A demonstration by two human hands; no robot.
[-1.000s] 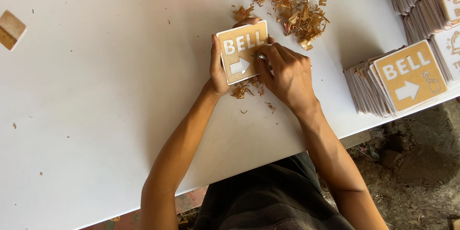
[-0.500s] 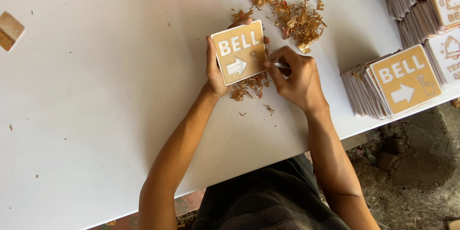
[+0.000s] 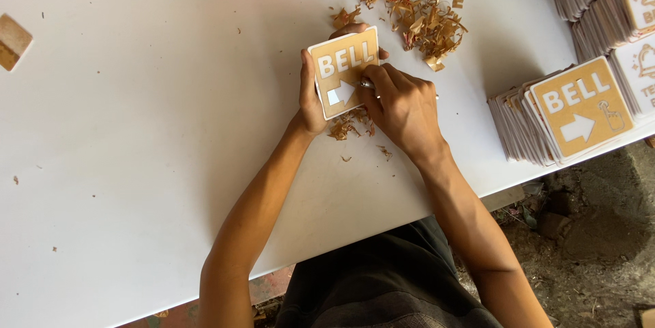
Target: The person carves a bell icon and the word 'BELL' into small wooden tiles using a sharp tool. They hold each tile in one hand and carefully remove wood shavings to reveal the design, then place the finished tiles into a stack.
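Note:
A small square tan sign plate [image 3: 339, 62] with white lettering and a white arrow lies tilted on the white table [image 3: 157, 137]. My left hand [image 3: 312, 96] grips it by its left and far edges. My right hand [image 3: 402, 106] is closed around a thin metal tool [image 3: 368, 85] whose tip rests on the plate near the arrow. Small tan peelings [image 3: 348, 126] lie on the table just below the plate.
A larger heap of tan peelings [image 3: 416, 14] sits beyond the plate. A fanned stack of similar sign plates [image 3: 566, 120] lies at the right edge, with more stacks [image 3: 607, 0] behind it. One tan square piece [image 3: 12, 41] rests at far left. Dirt floor [image 3: 587, 253] shows lower right.
The plate and both hands have shifted slightly. My right hand has moved its tool tip across the plate toward the arrow.

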